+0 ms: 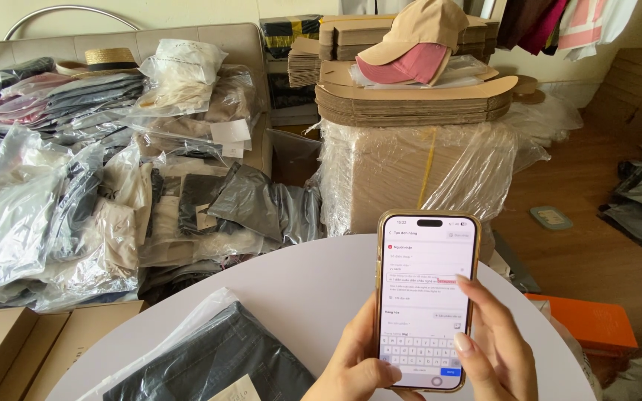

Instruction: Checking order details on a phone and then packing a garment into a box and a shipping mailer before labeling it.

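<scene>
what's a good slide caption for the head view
Both hands hold a gold-edged smartphone above a round white table.

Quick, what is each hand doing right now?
Left hand: closed around the gold-edged smartphone, thumb on its screen.
Right hand: supporting the phone's right edge.

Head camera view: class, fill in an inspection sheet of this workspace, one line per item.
Surface: round white table, mostly bare.
Job's things: smartphone, screen lit with a form and keyboard, held upright over the table's near edge.
Clutter: dark folded garment in a clear bag on the table; heap of bagged clothes on the sofa behind; straw hat on top.
Hands: left hand grips the phone from below; right hand supports its side.
Cables: nothing seen.
Surroundings: wrapped carton with flat cardboard stacks and two caps; orange box on the wooden floor.
</scene>
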